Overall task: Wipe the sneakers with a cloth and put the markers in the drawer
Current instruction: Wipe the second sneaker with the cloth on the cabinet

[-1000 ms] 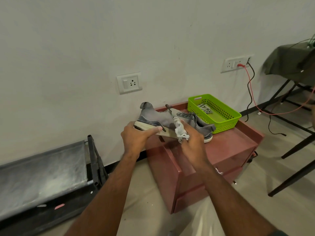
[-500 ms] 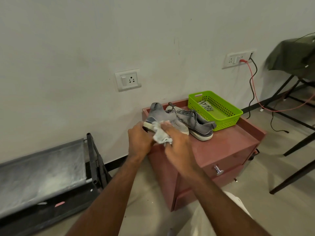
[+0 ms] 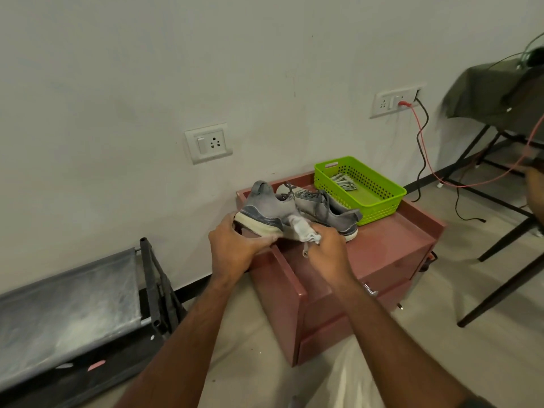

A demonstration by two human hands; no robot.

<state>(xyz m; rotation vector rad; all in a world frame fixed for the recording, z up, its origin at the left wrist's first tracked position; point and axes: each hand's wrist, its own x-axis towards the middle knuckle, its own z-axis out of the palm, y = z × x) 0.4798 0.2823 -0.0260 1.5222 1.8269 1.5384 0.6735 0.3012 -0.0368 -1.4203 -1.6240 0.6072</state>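
Left hand [image 3: 235, 248] grips lifted grey sneaker [image 3: 266, 212] by sole, above cabinet [image 3: 391, 248] surface. Right hand [image 3: 329, 248] pinches white cloth [image 3: 303, 229] against it. Second sneaker [image 3: 326, 212] beside green basket [image 3: 379, 207]. No legible writing.

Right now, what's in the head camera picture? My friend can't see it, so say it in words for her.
A left hand holds a grey sneaker tipped up while the right hand rubs its side with a white cloth. A second sneaker and a green basket sit on a red cabinet by a white wall.
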